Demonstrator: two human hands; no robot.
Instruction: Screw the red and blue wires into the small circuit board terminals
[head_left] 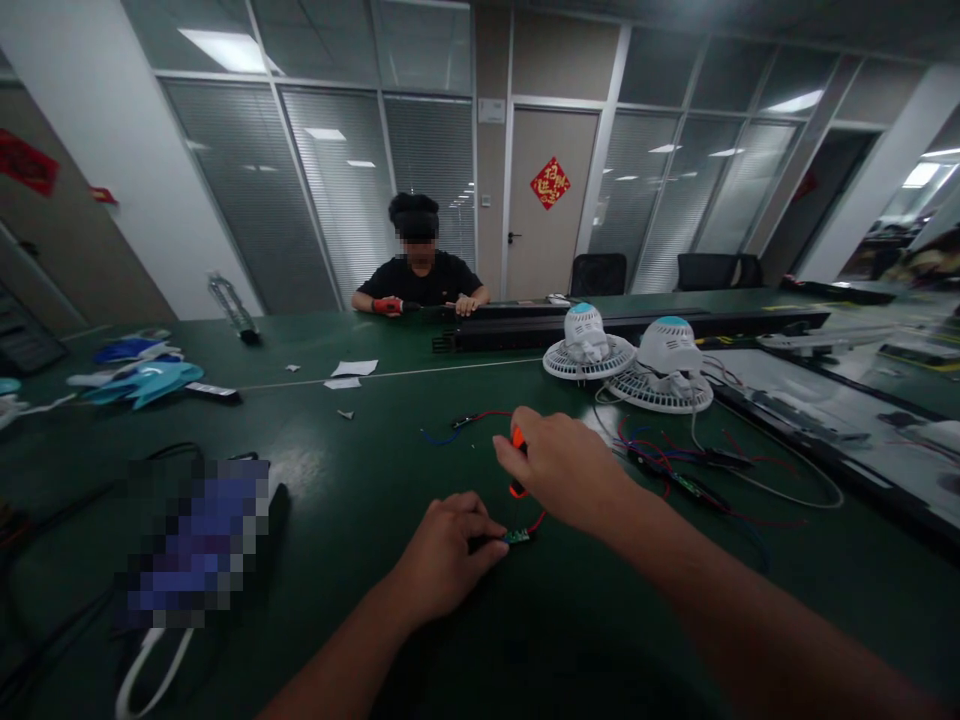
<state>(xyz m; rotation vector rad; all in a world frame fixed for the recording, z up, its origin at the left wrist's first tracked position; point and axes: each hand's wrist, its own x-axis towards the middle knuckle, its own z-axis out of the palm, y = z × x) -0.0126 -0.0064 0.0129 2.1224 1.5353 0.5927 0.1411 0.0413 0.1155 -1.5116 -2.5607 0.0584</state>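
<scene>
My left hand (454, 545) pinches one end of a small green circuit board (517, 537) on the dark green table. A red wire (537, 522) runs off the board's right side. Above it my right hand (562, 465) is closed around an orange and black screwdriver (518, 470), held upright with its thin shaft pointing down at the board. Whether the tip touches the board is too small to tell. Just beyond my hands lies another small board (465, 421) with red and blue wires.
Right of my hands lie boards with tangled wires (675, 475). Behind them stand two white fan units (589, 345). A blurred-out device (202, 540) with a white cable lies left; light-blue fan blades (142, 380) sit farther back. A person (421, 270) works across the table (337, 560).
</scene>
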